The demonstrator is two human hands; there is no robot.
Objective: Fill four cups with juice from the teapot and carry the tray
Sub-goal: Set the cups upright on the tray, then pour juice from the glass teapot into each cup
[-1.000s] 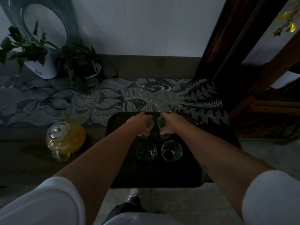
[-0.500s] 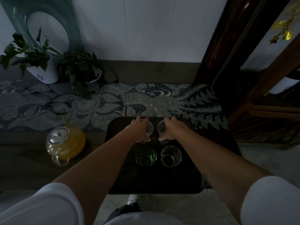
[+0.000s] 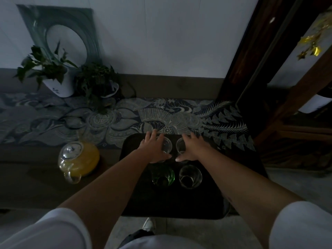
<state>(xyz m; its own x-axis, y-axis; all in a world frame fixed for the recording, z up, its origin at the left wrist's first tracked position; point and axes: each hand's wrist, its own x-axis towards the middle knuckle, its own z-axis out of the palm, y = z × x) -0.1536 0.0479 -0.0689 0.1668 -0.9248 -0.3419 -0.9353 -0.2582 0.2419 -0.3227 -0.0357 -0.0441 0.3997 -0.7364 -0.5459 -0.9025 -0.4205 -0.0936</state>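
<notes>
A black tray point(image 3: 239, 178) lies on the low table, its near edge over the table's front. Four cups stand on it, all without juice: a green glass point(image 3: 163, 176) near left, a clear glass point(image 3: 190, 176) near right, and two clear glasses at the back, one on the left point(image 3: 167, 145) and one on the right point(image 3: 180, 145). My left hand point(image 3: 153, 150) lies beside the back left glass with fingers spread. My right hand point(image 3: 191, 150) lies beside the back right glass, fingers straight. A glass teapot point(image 3: 79, 159) of orange juice sits left of the tray.
A patterned blue-grey cloth point(image 3: 179, 115) covers the back of the table. Two potted plants point(image 3: 53, 74) point(image 3: 98, 83) stand at the back left by the wall. A dark wooden post point(image 3: 251, 56) rises at the right. My shoe point(image 3: 148, 224) shows below the tray.
Both hands gripped the two back glasses a second ago; now their fingers have spread and straightened off the glasses. The view has tilted slightly down.
</notes>
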